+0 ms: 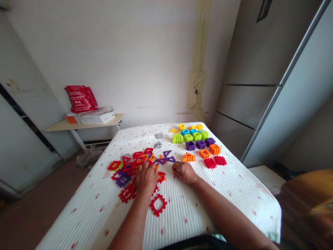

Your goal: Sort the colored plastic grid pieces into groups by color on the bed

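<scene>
My left hand (146, 177) rests over a loose pile of flat plastic interlocking pieces, mostly red. Its fingers are bent and slightly apart, with their tips hidden among the pieces. My right hand (184, 172) is closed just right of the pile; whatever it may hold is hidden. Purple pieces (165, 158) lie beyond the gap between my hands. At the pile's left side are a red square piece (115, 165) and a purple square piece (123, 180). A red frame piece (158, 205) lies apart, nearer to me.
Stacks sorted by colour stand at the right: red (220, 160), orange (215, 149), purple (200, 144), green (177, 139), blue (185, 132) and yellow (181, 127). Grey pieces (159, 135) sit mid-table. A side table (58, 126) carries a red bag (81, 98). A fridge (249, 76) stands right.
</scene>
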Demonstrator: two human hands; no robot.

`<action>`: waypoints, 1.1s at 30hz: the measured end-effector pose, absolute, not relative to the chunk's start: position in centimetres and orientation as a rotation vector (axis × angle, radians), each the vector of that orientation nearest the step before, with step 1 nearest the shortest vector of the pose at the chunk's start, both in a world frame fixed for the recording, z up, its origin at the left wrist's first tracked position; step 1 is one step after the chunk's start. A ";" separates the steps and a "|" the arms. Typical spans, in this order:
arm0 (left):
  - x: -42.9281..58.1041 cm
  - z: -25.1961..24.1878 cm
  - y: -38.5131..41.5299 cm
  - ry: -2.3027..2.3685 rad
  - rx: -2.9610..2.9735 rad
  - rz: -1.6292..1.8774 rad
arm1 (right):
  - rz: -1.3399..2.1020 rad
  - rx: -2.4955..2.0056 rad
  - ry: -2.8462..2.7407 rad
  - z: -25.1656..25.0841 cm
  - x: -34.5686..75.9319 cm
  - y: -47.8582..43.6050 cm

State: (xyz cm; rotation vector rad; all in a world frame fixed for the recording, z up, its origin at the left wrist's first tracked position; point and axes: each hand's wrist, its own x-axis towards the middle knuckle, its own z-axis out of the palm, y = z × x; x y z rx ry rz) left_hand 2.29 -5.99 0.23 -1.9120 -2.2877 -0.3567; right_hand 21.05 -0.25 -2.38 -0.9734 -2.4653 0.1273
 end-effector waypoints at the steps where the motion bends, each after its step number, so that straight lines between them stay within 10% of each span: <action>1: 2.3 0.2 -6.0 -2.295 -1.918 -0.342 | 0.132 -0.973 -2.464 -2.4 21.1 -0.3; 14: 2.3 0.0 -6.1 -2.253 -1.886 -0.552 | 0.161 -0.988 -2.480 -1.9 21.0 -0.5; 33: 0.1 -1.4 -4.9 -2.254 -1.624 -2.710 | 0.161 -0.922 -2.404 -2.8 21.0 -0.1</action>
